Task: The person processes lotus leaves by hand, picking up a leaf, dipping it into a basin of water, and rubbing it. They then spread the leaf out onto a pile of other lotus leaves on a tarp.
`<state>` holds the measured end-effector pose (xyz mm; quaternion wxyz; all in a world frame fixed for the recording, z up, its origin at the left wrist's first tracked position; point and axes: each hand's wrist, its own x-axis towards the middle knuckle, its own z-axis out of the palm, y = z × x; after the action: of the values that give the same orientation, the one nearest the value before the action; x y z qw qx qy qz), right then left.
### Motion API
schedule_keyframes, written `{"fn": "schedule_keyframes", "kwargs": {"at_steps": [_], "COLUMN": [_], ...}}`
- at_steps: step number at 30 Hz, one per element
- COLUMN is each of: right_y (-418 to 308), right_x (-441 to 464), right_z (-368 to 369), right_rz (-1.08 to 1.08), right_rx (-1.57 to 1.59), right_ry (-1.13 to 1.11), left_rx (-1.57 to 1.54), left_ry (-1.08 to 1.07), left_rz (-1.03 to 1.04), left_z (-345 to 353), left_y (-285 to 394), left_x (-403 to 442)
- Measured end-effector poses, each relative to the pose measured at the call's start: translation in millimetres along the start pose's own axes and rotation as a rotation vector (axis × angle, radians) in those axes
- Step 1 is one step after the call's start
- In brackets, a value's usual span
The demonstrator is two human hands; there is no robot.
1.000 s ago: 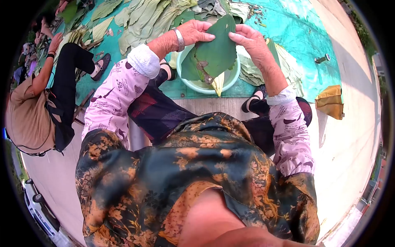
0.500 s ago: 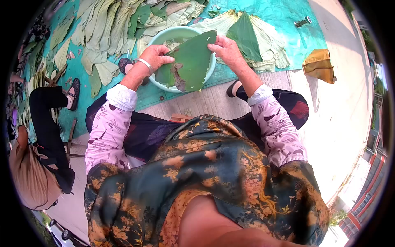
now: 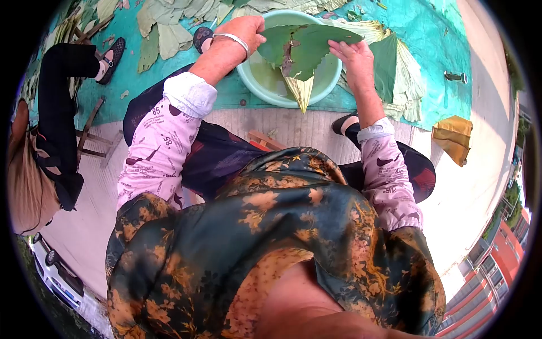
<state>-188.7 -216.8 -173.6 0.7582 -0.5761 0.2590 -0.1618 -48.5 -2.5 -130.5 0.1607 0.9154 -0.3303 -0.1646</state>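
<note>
Both hands stretch a broad green leaf [image 3: 309,46] over a pale round basin [image 3: 243,76] — the left hand [image 3: 244,35] at one side, the right hand [image 3: 354,52] pinching the other — and a brown, torn patch shows on it above a pale yellow-green tip. Flattened leaves [image 3: 411,82] lie on the teal sheet [image 3: 226,100] beside the basin, and a folded brown piece [image 3: 452,137] rests near the sheet's edge.

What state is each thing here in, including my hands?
Round pale-green plastic basin, uncovered
Large green leaf, torn, brown-patched, held over the basin
Left hand, gripping the leaf's edge
Right hand, pinching its opposite edge
Pale pleated leaves, layered, fanned out
Teal plastic tarp, spread out
</note>
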Motion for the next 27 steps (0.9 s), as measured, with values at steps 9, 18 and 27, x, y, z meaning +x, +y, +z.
{"fn": "schedule_keyframes", "kwargs": {"at_steps": [9, 18, 27], "right_y": [107, 207, 222], "right_x": [12, 13, 20], "right_z": [39, 23, 13], "right_rz": [-0.411, -0.500, -0.243], "right_rx": [-0.923, -1.763, -1.691], "right_ry": [-0.487, -0.896, -0.910], "left_rx": [-0.246, -0.260, -0.255], "left_ry": [0.215, 0.241, 0.238], "left_rz": [-0.005, 0.033, 0.105], "left_z": [-48, -58, -62], "left_y": [13, 26, 35], "left_x": [-6, -15, -17]}}
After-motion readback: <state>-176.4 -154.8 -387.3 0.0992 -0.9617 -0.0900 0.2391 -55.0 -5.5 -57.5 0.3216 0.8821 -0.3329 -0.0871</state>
